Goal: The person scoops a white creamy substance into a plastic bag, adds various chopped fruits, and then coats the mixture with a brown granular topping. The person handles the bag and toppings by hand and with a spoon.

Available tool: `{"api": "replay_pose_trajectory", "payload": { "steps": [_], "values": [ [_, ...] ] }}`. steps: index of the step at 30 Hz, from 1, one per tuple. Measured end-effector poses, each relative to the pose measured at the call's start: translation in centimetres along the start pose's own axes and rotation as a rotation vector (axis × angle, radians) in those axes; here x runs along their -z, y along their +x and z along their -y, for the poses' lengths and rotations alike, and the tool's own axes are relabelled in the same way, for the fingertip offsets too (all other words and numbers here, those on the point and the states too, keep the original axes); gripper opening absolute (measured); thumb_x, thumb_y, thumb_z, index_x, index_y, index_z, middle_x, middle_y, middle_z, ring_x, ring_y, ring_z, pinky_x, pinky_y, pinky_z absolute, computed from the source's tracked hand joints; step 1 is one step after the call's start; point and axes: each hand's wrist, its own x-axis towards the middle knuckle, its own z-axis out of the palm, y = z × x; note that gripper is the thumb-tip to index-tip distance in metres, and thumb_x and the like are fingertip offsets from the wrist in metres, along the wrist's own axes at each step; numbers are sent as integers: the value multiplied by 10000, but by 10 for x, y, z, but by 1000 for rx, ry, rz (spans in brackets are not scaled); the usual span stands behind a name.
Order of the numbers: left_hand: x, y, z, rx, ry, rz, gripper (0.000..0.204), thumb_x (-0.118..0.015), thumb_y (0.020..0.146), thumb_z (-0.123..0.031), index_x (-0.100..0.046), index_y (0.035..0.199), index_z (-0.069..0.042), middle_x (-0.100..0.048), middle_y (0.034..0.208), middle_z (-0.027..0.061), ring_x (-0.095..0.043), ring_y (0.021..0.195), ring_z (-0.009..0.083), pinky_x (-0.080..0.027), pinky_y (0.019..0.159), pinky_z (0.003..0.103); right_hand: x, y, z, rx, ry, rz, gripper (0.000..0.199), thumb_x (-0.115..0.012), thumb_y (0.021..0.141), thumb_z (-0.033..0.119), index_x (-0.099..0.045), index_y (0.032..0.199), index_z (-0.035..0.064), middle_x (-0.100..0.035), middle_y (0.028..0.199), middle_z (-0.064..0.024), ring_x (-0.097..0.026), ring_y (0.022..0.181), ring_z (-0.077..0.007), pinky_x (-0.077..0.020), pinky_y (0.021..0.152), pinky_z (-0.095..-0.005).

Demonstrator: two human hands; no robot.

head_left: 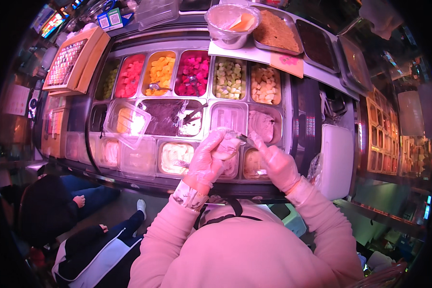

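Observation:
In front of my chest, my left hand (205, 162), in a clear plastic glove, is closed around a pale rounded piece (227, 147) with greyish-pink paste on it. Its exact kind I cannot make out. My right hand (277, 165), also gloved, grips a thin dark spreader (245, 139) whose tip reaches the paste. Just beyond my right hand lies a pan of pinkish-grey paste (265, 126). Below the hands is a pan of tan filling (255, 163), partly hidden by my right hand. A pan of white cream (176, 157) sits left of my left wrist.
Diced fruit fills a back row of pans, including yellow cubes (161, 67) and magenta cubes (192, 72). Clear lids (138, 156) cover parts of the left side. A plastic-lined bowl (228, 41) and a crumb tray (276, 31) stand behind. Two people (89, 245) are at lower left.

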Motion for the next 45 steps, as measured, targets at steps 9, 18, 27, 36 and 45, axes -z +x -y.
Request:
{"api": "replay_pose_trajectory", "payload": {
  "steps": [9,18,27,36,45],
  "values": [
    [-12,-24,2,69,24,25,206,-619,1090,-240,-637,1199,-65,-671,1062,75,-642,844,167,-562,690,303,6,0,15,-21,276,30,573,-631,929,-50,-579,1496,10,-609,864,-123,-645,784,-287,-536,742,-356],
    [46,-32,-22,-326,513,-78,160,-653,1020,-88,-635,1157,-7,-674,1047,92,-682,924,171,-574,760,280,14,22,-28,-395,403,-320,345,-549,1044,5,-641,1376,-12,-624,846,-187,-659,754,-230,-541,703,-341],
    [-108,22,-194,-525,337,434,577,-394,1138,-540,-686,1063,-48,-725,987,111,-686,835,179,-583,781,311,-103,-2,-161,-477,-239,413,245,-565,948,128,-700,1135,46,-750,928,-229,-753,848,-424,-614,737,-523],
    [-112,51,-169,-267,32,362,627,-436,1110,-581,-596,941,1,-583,882,106,-572,864,235,-493,777,334,-132,-10,-149,-410,-194,723,264,-542,937,134,-791,930,44,-768,962,-237,-769,903,-400,-623,800,-527],
    [-24,42,-71,-181,30,328,664,-501,1077,-607,-635,1292,6,-688,1162,166,-673,1009,305,-565,954,414,26,48,-145,-1040,1103,764,263,-674,1031,244,-749,947,6,-549,600,14,-400,454,-50,-253,410,-233]
  ]
}}
